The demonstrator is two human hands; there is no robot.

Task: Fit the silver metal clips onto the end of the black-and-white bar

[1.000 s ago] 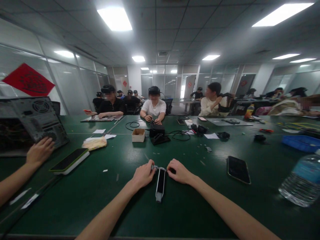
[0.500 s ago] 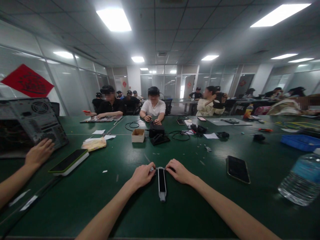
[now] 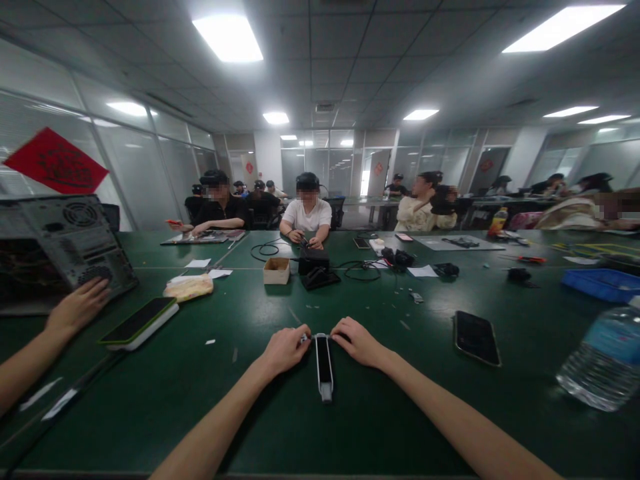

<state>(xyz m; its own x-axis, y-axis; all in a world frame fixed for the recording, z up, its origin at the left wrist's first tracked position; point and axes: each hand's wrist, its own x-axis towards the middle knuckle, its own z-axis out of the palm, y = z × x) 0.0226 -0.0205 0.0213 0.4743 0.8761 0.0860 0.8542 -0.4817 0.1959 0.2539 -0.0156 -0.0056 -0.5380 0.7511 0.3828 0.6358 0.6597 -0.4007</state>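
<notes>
The green table (image 3: 210,413) is the largest thing. At its left side stands an open computer case (image 3: 75,240), touched by another person's hand (image 3: 80,308). A water bottle (image 3: 600,360) is at the right. Near the middle, the left hand (image 3: 287,350) pinches a small grey part in its fingers; the right hand (image 3: 359,343) has bent fingers, but I cannot tell if they hold something. Just between them lies a slim black-and-white device (image 3: 325,367), pointing to the near edge.
</notes>
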